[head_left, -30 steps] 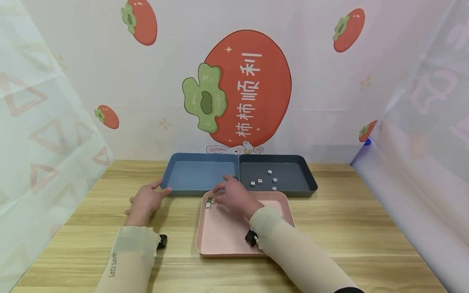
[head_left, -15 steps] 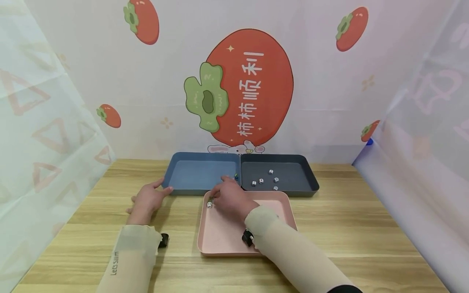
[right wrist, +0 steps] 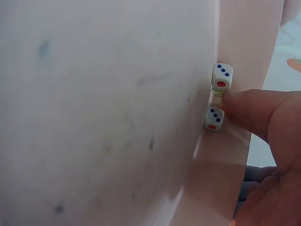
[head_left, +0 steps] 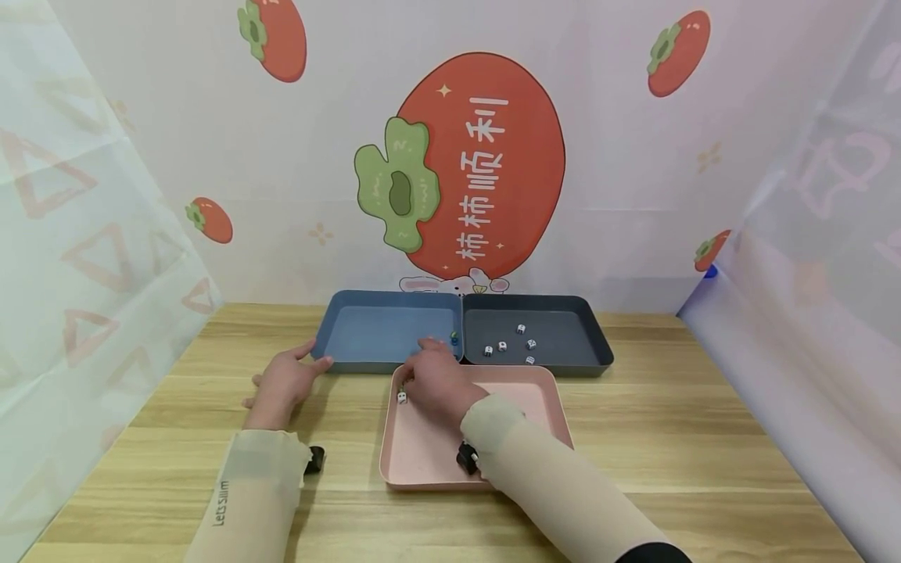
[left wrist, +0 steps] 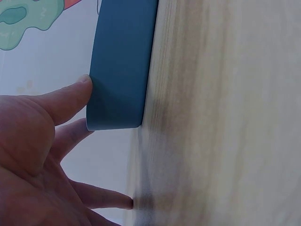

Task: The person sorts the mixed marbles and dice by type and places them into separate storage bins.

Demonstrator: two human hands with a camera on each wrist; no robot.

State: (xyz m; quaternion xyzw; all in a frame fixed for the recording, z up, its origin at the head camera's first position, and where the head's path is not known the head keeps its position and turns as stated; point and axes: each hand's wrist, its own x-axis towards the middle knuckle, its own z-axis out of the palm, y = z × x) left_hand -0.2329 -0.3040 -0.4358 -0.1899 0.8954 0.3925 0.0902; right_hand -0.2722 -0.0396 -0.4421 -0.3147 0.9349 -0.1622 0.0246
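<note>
My left hand (head_left: 285,385) is at the left front corner of the blue tray (head_left: 380,328); in the left wrist view its thumb (left wrist: 70,99) touches the tray's rim, with the other fingers spread. My right hand (head_left: 439,383) reaches into the back left corner of the pink tray (head_left: 415,461). In the right wrist view, a fingertip (right wrist: 230,101) touches a small yellowish see-through piece (right wrist: 218,94) between an upper die (right wrist: 222,76) and a lower die (right wrist: 214,118). Whether the piece is pinched is hidden.
A dark grey tray (head_left: 563,328) holding several white dice (head_left: 521,329) adjoins the blue tray on the right. Small blue-green pieces (head_left: 454,338) lie at the blue tray's right end. A printed cloth (head_left: 605,180) hangs behind the wooden table (head_left: 669,438).
My right hand has shifted slightly left and settled lower over the pink tray's corner. The die nearest its fingertips has moved slightly. My left hand stays at the blue tray.
</note>
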